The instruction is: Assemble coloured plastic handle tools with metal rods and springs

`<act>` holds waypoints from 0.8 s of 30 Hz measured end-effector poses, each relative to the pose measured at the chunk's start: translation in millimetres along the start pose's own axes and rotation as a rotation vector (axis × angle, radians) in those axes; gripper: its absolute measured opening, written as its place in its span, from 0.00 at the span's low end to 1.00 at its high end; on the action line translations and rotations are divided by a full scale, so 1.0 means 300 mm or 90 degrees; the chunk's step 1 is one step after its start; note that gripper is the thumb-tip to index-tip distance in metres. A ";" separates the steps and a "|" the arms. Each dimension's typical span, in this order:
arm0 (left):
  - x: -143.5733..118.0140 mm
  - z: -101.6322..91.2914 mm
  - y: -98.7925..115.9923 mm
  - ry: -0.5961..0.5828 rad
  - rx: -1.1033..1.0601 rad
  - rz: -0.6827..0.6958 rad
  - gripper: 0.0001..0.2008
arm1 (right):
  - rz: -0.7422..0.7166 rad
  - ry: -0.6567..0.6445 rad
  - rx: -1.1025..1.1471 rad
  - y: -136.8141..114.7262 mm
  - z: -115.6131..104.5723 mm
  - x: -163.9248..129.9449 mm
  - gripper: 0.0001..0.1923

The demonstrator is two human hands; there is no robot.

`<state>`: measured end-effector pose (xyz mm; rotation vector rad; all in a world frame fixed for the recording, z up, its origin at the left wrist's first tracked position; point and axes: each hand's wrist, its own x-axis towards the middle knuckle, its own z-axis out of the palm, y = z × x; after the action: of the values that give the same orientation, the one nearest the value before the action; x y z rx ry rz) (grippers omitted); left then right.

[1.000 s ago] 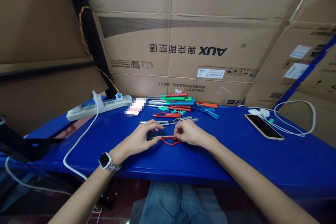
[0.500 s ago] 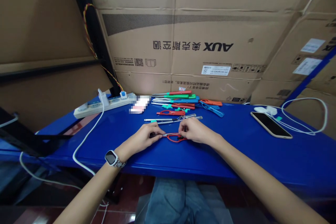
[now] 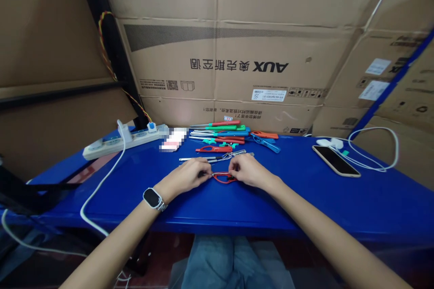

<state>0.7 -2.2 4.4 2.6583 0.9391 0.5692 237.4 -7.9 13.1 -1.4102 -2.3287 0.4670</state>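
Observation:
Between my hands, low over the front of the blue table, is a red plastic lighter casing with a loop-shaped opening. My left hand pinches its left tip, where a thin metallic piece or wire shows; the fingers cover the exact spot. My right hand has thumb and fingertips closed on the casing's right end, hiding most of that end. Just behind lie silver metal lighter tubes with thin wires. Another red lighter casing rests beyond them.
Farther back lies a pile of red, green and blue stick lighters, with orange and blue casings beside it. A white power strip stands left; a phone and white cables lie right. Cardboard walls the back.
The view has shifted slightly, so the table's things appear farther left. My left fingers are curled closer around the casing's tip, and the left wrist has turned a little. Both hands keep their grip.

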 end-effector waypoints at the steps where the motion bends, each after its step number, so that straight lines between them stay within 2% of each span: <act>1: 0.013 -0.001 -0.007 -0.006 -0.009 0.007 0.09 | 0.006 0.006 0.001 0.002 -0.003 -0.004 0.08; 4: 0.025 0.001 -0.024 -0.004 -0.030 0.009 0.10 | 0.006 0.003 0.027 0.005 -0.012 -0.008 0.08; 8: -0.003 0.003 -0.031 0.009 -0.029 -0.007 0.11 | -0.026 -0.013 0.077 0.001 -0.039 0.014 0.08; 15: -0.024 -0.006 -0.029 0.024 0.002 -0.013 0.09 | -0.026 0.056 0.092 0.046 -0.103 0.029 0.07; 20: -0.023 -0.016 -0.012 0.070 0.041 -0.014 0.10 | 0.015 0.063 0.031 0.100 -0.095 -0.011 0.07; 24: 0.036 -0.047 -0.022 0.095 0.061 -0.001 0.10 | 0.022 0.086 -0.069 0.109 -0.091 0.025 0.07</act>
<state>-1.4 11.5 17.4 2.7293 1.0335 0.7498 272.2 15.6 22.9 -1.4854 -2.2532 0.2499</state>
